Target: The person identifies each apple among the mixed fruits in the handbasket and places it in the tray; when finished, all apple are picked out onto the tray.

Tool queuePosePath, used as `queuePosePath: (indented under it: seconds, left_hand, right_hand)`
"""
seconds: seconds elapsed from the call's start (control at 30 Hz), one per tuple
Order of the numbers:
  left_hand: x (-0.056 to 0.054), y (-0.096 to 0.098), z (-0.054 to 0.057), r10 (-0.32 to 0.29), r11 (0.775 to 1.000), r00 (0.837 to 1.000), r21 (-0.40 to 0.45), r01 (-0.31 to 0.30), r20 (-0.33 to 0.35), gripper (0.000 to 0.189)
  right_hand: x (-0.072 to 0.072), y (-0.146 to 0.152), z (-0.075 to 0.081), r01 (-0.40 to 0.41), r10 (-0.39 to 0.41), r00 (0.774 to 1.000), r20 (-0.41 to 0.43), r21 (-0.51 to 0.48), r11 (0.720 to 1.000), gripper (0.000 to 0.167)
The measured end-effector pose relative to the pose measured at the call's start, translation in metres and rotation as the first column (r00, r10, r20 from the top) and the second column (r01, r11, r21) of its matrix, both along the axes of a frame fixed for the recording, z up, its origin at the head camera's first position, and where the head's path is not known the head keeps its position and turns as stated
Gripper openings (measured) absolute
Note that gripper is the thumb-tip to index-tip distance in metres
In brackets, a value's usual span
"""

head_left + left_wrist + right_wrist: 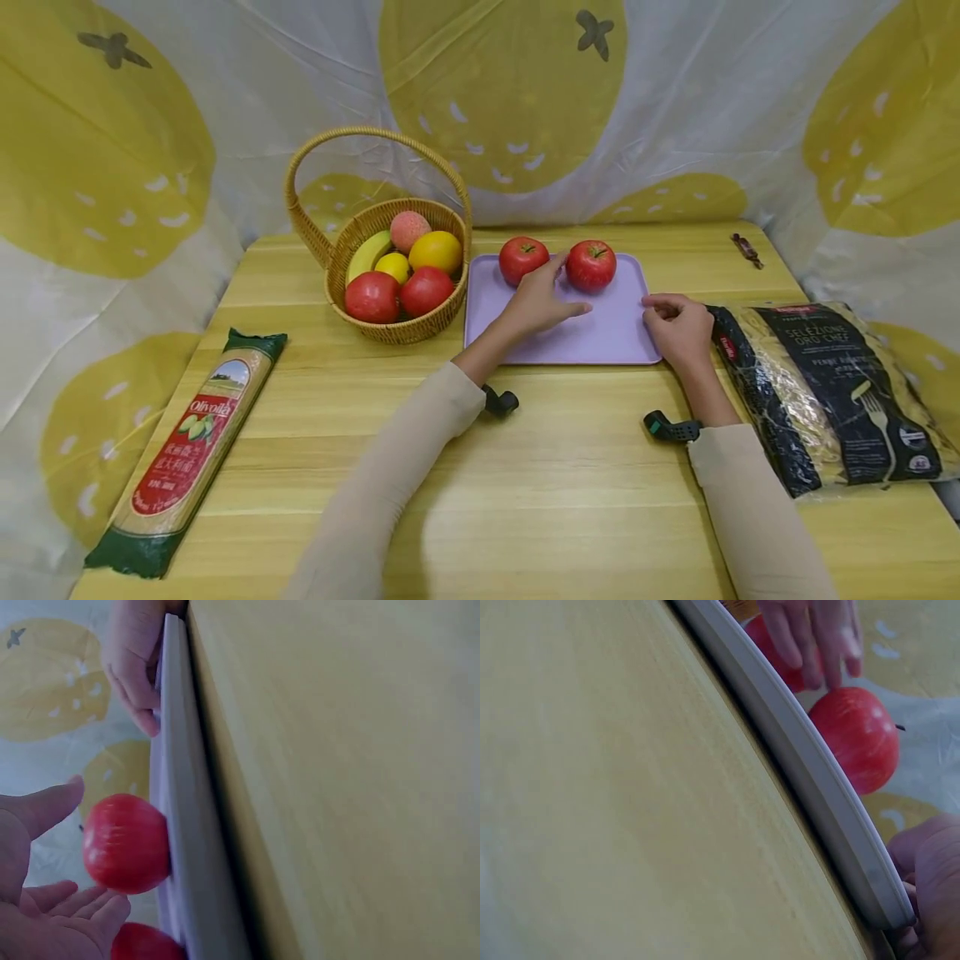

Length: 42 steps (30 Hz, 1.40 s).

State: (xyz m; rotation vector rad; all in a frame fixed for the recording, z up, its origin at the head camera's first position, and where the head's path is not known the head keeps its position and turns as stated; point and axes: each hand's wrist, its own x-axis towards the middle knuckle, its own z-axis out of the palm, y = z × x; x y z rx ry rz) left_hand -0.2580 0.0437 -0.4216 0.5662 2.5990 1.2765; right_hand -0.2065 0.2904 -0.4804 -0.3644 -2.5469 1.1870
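Note:
Two red apples stand on a lilac tray (487, 337): a left apple (522, 260) and a right apple (592, 267). Over the tray, my left hand (538, 302) has its thumb and fingers spread, with the fingertips between the apples, close to the right one. The left wrist view shows that apple (126, 844) between the spread thumb and fingers, nothing gripped. At the tray's right edge, my right hand (681, 332) has curled fingers and holds the rim. In the right wrist view this hand (937, 881) is at the tray corner, its fingertips partly hidden.
Left of the tray, a wicker basket (401, 333) holds a banana, lemons, red fruit and a peach-like fruit. A spaghetti pack (187, 454) lies at the far left. At the right is a penne bag (847, 392); a small brown wrapped candy (747, 251) lies behind it.

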Motion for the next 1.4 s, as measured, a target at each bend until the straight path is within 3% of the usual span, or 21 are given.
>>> queuePosePath:
  seconds: [0.2, 0.37, 0.47, 0.63, 0.7, 0.8, 0.93, 1.13, 1.4]
  left_hand:
    - [0.017, -0.028, 0.014, -0.045, 0.984, 0.997, 0.171, 0.056, -0.067, 0.077]
    - [0.030, -0.059, 0.023, -0.056, 0.977, 0.981, 0.193, 0.092, -0.186, 0.070]
    - [0.036, -0.080, 0.027, -0.047, 0.978, 0.958, 0.181, 0.102, -0.284, 0.067]
    - [0.040, -0.121, 0.033, -0.013, 0.993, 0.898, 0.102, 0.064, -0.441, 0.067]
    - [0.041, -0.138, 0.036, 0.004, 0.997, 0.877, 0.066, 0.032, -0.480, 0.068]
    - [0.040, -0.164, 0.042, 0.029, 1.000, 0.861, 0.022, -0.020, -0.507, 0.068]
    - [0.040, -0.193, 0.048, 0.070, 0.995, 0.867, -0.024, -0.094, -0.494, 0.067]
    - [0.041, -0.227, 0.051, 0.120, 0.975, 0.888, -0.114, -0.189, -0.444, 0.068]
    - [0.039, -0.251, 0.044, 0.144, 0.957, 0.904, -0.176, -0.231, -0.403, 0.069]
  right_hand:
    - [0.001, 0.001, -0.002, -0.014, 0.014, 1.000, -0.013, 0.023, 1.000, 0.025]
    - [0.002, -0.002, -0.002, -0.029, 0.029, 1.000, 0.005, 0.005, 1.000, 0.026]
    - [0.001, -0.004, -0.003, -0.033, 0.033, 0.999, 0.002, 0.002, 0.999, 0.026]
    - [0.002, -0.004, -0.003, -0.035, 0.035, 0.999, -0.013, 0.018, 0.999, 0.026]
    - [0.003, -0.003, -0.002, -0.041, 0.042, 0.999, -0.015, 0.029, 0.999, 0.026]
    - [0.004, -0.002, -0.001, -0.047, 0.048, 0.999, -0.024, 0.038, 0.998, 0.025]
    - [0.003, -0.002, 0.000, -0.057, 0.057, 0.998, -0.015, 0.038, 0.998, 0.025]
    - [0.002, -0.002, -0.002, -0.061, 0.062, 0.998, -0.016, 0.039, 0.997, 0.023]
    - [0.001, -0.002, -0.003, -0.057, 0.057, 0.998, -0.009, 0.026, 0.998, 0.023]
